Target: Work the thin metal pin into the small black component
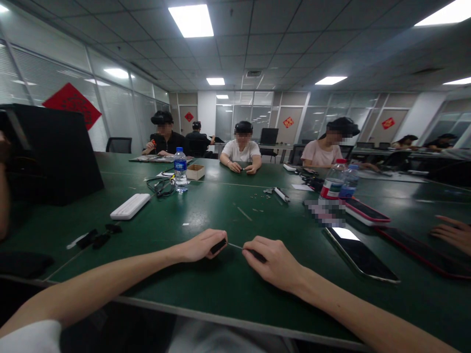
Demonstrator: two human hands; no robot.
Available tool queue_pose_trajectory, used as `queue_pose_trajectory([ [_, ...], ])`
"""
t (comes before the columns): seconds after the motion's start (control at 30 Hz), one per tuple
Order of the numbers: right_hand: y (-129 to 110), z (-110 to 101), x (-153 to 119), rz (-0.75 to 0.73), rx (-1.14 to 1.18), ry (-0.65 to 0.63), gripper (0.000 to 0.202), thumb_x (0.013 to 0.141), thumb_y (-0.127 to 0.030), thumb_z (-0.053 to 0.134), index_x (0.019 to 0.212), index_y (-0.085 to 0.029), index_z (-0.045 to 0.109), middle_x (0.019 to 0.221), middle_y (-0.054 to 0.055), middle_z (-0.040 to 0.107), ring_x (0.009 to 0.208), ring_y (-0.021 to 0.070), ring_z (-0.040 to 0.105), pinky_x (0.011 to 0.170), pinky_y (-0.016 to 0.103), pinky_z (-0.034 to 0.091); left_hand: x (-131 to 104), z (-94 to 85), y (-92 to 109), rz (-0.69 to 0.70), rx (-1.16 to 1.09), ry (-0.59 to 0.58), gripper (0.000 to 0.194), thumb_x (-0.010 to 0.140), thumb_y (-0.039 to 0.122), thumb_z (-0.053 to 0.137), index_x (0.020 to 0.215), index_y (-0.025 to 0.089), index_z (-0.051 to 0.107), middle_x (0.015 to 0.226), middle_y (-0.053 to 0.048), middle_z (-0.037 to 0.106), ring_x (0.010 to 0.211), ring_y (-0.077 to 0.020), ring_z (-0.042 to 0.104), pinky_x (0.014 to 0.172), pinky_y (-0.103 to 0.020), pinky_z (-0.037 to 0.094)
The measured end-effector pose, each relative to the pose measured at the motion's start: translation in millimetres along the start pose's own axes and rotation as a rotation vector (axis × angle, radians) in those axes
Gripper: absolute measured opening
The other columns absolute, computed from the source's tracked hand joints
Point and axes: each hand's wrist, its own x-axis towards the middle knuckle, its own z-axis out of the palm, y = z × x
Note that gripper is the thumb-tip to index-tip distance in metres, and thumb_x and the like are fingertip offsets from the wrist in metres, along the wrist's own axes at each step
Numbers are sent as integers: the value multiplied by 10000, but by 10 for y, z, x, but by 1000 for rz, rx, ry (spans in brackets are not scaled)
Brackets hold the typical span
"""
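Observation:
Just above the green table, my left hand (pixel 203 245) is closed around a small black block-like piece (pixel 219 246), its exact kind unclear. My right hand (pixel 274 260) grips the dark handle of a screwdriver (pixel 255 255). Its thin metal shaft points left, and the tip reaches close to the black piece; whether it touches is too small to tell. Fingers cover much of both items.
To the right lie a smartphone (pixel 362 255), a red-edged device (pixel 368 212) and two bottles. A white power strip-like box (pixel 130 206), small black parts (pixel 99 239) and a water bottle (pixel 180 170) stand left. Co-workers sit around; another person's hand (pixel 452 234) rests far right.

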Motion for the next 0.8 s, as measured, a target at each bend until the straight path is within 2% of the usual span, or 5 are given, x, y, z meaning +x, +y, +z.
queue_pose_trajectory([
  [0.33,4,8,0,1,-10,4,221,983,-248,510,981,-152,708,891,68,712,735,140,651,644,231,513,-5,15,19,9,56,36,557,946,680,359,809,158,498,631,41,422,539,-97,373,486,-203,333],
  [0.63,-12,-11,8,12,-5,-1,217,984,-250,509,971,-164,708,899,66,713,732,143,657,629,236,509,-8,17,6,1,171,81,564,949,685,335,838,162,514,674,29,452,582,-114,428,499,-209,388],
  [0.8,-8,0,7,12,-20,10,221,986,-265,506,954,-165,700,894,68,717,726,145,658,636,240,509,0,24,-1,-5,173,99,570,943,696,332,834,165,507,681,32,445,588,-112,425,488,-199,374],
])
